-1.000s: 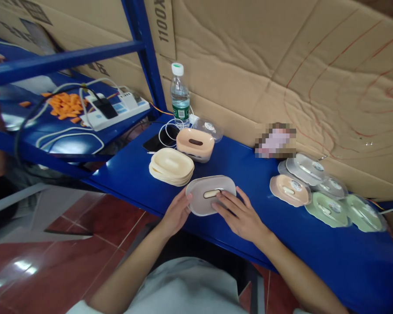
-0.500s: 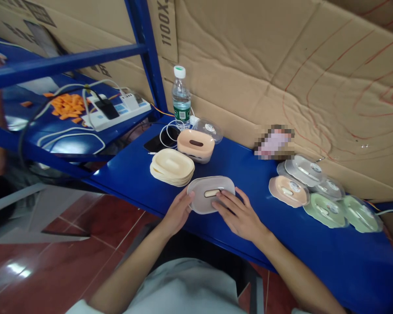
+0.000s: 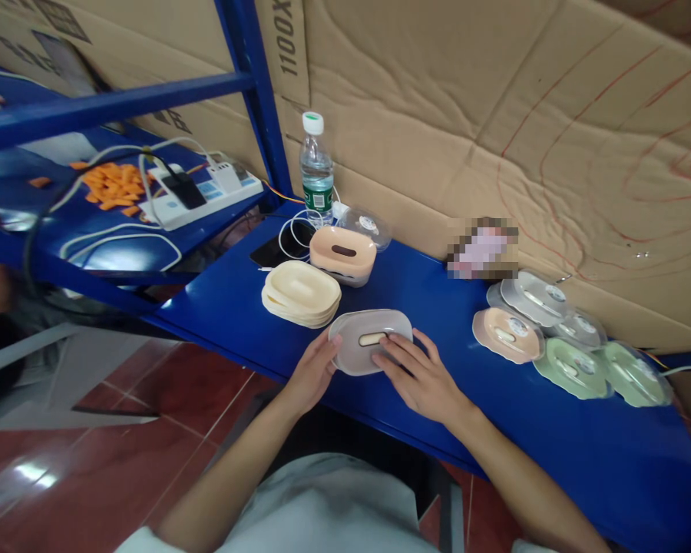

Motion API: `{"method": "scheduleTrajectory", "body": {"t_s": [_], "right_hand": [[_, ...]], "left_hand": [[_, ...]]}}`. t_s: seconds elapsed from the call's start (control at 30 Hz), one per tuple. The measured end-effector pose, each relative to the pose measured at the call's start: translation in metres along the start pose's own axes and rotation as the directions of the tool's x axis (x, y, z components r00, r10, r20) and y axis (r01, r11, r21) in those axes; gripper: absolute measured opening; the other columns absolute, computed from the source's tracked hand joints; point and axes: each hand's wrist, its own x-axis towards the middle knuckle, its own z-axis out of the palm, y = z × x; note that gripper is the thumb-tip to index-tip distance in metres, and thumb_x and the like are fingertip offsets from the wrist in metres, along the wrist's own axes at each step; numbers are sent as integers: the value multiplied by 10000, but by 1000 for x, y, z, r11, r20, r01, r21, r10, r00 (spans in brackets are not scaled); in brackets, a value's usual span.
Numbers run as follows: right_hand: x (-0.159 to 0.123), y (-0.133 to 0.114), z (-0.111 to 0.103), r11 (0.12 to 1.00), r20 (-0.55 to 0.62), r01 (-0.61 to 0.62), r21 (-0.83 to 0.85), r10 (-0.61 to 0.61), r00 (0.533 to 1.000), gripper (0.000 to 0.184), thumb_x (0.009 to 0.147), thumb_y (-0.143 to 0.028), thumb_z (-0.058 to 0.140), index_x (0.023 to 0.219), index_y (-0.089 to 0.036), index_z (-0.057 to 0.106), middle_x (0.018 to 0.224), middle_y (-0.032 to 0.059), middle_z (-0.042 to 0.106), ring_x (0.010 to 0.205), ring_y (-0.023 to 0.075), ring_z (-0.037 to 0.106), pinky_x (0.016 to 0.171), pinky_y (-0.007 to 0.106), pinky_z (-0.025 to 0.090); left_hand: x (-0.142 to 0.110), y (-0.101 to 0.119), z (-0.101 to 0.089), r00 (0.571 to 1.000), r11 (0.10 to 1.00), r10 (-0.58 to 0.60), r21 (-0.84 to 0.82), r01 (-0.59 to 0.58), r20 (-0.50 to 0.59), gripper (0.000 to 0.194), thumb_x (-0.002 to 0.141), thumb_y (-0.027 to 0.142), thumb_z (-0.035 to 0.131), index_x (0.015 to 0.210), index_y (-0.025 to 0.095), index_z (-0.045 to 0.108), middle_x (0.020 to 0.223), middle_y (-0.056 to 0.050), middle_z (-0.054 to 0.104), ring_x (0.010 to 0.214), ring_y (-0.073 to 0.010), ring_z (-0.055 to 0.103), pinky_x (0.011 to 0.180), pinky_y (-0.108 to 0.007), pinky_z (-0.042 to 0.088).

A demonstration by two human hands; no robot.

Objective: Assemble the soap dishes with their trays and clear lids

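A grey, rounded tray that looks like a soap dish (image 3: pixel 351 357) is held just over the near edge of the blue table. Through its oval slot a cream piece (image 3: pixel 371 339) shows. My left hand (image 3: pixel 318 369) grips the dish's left end, thumb on the rim and fingers partly hidden beneath. On the right side, my right hand (image 3: pixel 418 376) is closed around the dish, its fingertips lying on the inside by the slot. Just behind are a stack of cream oval trays (image 3: pixel 300 288) and a stacked peach dish (image 3: pixel 342 244) with a dark slot.
Several dishes with clear covers, including a peach one (image 3: pixel 507 336) and a green one (image 3: pixel 576 369), lie at the right. A water bottle (image 3: pixel 316 173), cable and dark phone (image 3: pixel 273 250) stand at the back left. Beyond the blue frame are a power strip (image 3: pixel 207 196) and orange pieces (image 3: pixel 114 184).
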Motion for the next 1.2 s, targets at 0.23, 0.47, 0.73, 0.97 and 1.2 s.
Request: {"method": "scheduleTrajectory", "body": {"t_s": [0.23,0.47,0.73,0.97,1.2], "right_hand": [[-9,8,-2,997,-124,-5,71,14,992,525,1038,-141,629,1550,-244,583,1463,104,715,1445,234,621,1307,497,410],[25,79,4,927,-153,-330,180,357,921,543,1106,-209,491,1640,-310,485,1629,112,567,1525,274,539,1233,544,500],[129,178,69,871,208,-434,231,392,896,713,998,-328,663,1675,-272,449,1792,121,305,1653,358,328,1308,652,349],[155,188,102,830,215,-469,302,420,882,680,1036,-477,615,1666,-265,472,1752,99,397,1631,316,382,1334,559,342],[140,179,77,784,36,-505,361,529,848,717,1099,-630,435,1671,-198,461,1675,112,512,1578,270,476,1347,499,336]], "left_hand": [[0,1,1,999,1000,-22,-14,22,-30,685,825,594,910,1340,167,763,1260,-142,804,1317,-374,698,1143,-442,558],[1,2,0,998,998,-58,-23,58,-4,738,808,630,906,1356,161,752,1282,-153,794,1340,-388,680,1164,-464,537],[-5,5,0,993,996,-66,-53,72,96,725,851,625,874,1401,175,731,1304,-155,784,1326,-387,682,1170,-470,518],[-4,8,0,979,992,-77,-84,95,190,675,907,617,824,1420,191,725,1316,-150,778,1312,-388,686,1154,-471,524],[-3,5,-1,981,991,-91,-80,105,170,697,882,637,842,1414,200,732,1314,-143,782,1312,-385,690,1138,-456,537]]}}
